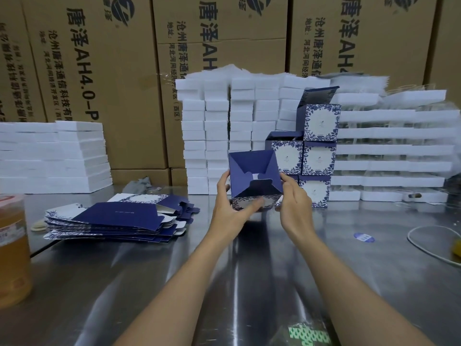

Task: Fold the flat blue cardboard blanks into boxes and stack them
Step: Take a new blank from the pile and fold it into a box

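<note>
I hold a half-formed blue box (254,176) above the steel table, its interlocking bottom flaps turned toward me. My left hand (230,206) grips its left side and lower edge. On the box's right edge sits my right hand (294,203), pinching it. A pile of flat blue blanks (119,221) with white floral print lies to the left on the table. Several finished blue-and-white boxes (316,156) are stacked behind and to the right of my hands, the top one with its lid flap standing up.
Stacks of white foam pads (219,136) line the back, with more at the left (55,156) and right (394,151). Brown cartons (119,71) form a wall behind. An amber-filled jar (12,248) stands at the left edge; a white cable (429,245) lies at the right.
</note>
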Demonstrator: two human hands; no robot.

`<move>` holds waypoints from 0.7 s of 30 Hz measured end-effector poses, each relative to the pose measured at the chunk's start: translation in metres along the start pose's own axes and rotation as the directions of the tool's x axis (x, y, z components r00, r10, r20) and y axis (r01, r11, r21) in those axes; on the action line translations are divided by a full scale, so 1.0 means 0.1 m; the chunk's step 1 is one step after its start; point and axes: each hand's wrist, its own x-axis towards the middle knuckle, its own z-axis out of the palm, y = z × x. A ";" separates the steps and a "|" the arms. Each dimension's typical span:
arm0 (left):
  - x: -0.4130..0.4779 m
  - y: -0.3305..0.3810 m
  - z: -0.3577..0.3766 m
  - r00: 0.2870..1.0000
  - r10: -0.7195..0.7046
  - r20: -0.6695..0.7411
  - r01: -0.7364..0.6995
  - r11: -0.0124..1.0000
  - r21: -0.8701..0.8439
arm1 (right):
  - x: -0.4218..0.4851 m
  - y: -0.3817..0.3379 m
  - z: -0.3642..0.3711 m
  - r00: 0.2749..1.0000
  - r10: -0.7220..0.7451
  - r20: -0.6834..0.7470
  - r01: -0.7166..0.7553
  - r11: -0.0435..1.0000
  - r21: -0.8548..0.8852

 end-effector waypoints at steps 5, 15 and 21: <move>0.04 0.05 -0.01 0.986 -0.115 -0.121 0.094 0.982 -0.165 | -0.04 0.01 0.01 0.993 -0.049 0.108 0.041 0.996 0.081; 0.08 0.01 -0.05 0.895 -0.247 -0.371 0.084 0.911 -0.405 | -0.14 0.03 0.25 0.960 0.217 0.177 -0.200 0.974 -0.111; 0.06 -0.01 -0.02 0.915 -0.167 -0.368 0.037 0.941 -0.335 | -0.23 -0.07 0.38 0.762 0.426 0.488 -0.545 0.829 0.126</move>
